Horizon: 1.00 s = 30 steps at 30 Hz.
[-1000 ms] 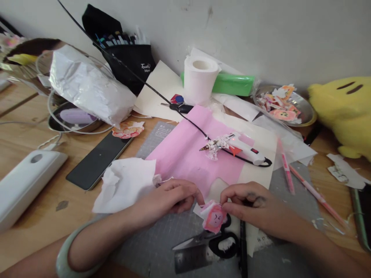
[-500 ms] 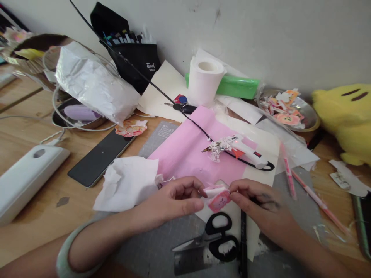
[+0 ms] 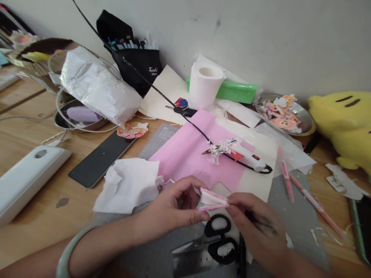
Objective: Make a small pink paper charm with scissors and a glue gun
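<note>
Holding pink-edged white paper (image 3: 213, 199): right grip (image 3: 257, 220) tight, left grip (image 3: 176, 202) parted around it.

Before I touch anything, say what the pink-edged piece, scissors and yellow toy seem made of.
Pink-edged piece: probably matte paper; thin layers, white inside.
Scissors: smooth black handles, likely plastic; pale greyish blade, likely metal.
Yellow toy: probably matte plush fabric, judging by its soft, rounded shape and lack of shine.

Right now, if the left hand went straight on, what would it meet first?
The pink-and-white paper piece it seems to touch, then likely the right hand pinching the far end; depth is hard to judge.
</note>
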Each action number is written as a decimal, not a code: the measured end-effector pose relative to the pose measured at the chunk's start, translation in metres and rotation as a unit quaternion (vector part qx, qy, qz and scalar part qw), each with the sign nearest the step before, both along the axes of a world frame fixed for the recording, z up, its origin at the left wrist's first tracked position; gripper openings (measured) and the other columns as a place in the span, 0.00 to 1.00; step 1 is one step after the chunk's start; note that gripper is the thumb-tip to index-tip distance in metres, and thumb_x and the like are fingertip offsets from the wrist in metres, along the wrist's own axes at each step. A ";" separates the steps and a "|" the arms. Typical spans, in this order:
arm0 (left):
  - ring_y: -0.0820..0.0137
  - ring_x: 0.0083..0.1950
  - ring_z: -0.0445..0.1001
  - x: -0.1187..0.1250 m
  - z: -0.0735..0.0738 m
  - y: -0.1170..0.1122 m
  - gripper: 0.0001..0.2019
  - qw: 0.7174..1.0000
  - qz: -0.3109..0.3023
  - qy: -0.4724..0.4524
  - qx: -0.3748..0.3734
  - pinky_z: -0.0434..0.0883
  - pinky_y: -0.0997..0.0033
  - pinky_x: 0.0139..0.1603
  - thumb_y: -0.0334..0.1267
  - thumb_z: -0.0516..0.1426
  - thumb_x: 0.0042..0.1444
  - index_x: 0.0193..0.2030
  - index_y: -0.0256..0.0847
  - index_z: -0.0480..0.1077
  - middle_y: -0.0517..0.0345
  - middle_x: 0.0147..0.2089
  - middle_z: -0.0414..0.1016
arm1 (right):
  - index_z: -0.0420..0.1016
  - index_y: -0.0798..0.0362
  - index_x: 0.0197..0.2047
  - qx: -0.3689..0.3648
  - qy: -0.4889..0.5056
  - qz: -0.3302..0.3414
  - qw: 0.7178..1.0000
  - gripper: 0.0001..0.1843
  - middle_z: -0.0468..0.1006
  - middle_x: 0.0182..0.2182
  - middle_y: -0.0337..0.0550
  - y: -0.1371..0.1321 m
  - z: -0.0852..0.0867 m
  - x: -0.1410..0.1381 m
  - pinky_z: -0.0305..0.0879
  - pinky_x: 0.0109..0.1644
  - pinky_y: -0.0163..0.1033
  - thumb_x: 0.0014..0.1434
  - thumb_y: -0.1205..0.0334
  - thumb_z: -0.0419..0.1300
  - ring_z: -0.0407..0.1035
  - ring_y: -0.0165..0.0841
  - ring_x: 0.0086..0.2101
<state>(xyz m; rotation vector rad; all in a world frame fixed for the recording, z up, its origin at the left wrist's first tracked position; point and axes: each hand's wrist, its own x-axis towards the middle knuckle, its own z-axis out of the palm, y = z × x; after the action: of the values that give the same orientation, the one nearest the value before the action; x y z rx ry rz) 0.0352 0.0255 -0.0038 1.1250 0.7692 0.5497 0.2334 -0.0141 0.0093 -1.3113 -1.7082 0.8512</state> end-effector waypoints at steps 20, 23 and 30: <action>0.74 0.33 0.63 0.000 0.005 0.002 0.06 0.990 0.050 0.077 0.108 0.62 0.76 0.33 0.33 0.56 0.51 0.35 0.40 0.62 0.62 0.33 0.65 | 0.73 0.49 0.35 -0.059 -0.210 0.034 0.975 0.11 0.68 0.19 0.33 0.028 0.008 0.020 0.58 0.24 0.32 0.60 0.53 0.55 0.62 0.27 0.20; 0.73 0.32 0.64 0.000 0.007 0.003 0.05 0.975 0.045 0.135 0.169 0.62 0.75 0.31 0.32 0.55 0.50 0.35 0.39 0.64 0.62 0.33 0.66 | 0.72 0.52 0.39 0.100 -0.308 -0.105 0.940 0.13 0.75 0.33 0.45 0.050 0.003 0.041 0.64 0.39 0.41 0.59 0.52 0.54 0.68 0.37 0.33; 0.70 0.34 0.66 -0.002 0.008 0.003 0.06 0.922 0.050 0.210 0.321 0.62 0.72 0.34 0.29 0.53 0.49 0.34 0.41 0.65 0.59 0.33 0.69 | 0.69 0.57 0.52 0.033 -0.396 -0.128 0.909 0.24 0.75 0.47 0.56 0.076 -0.009 0.053 0.61 0.49 0.54 0.60 0.50 0.50 0.67 0.50 0.47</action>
<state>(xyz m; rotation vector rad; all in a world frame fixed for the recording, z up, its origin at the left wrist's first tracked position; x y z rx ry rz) 0.0334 0.0281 0.0038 1.8593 1.0568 0.6803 0.2863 0.0624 0.0003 -1.9403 -2.0538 0.0766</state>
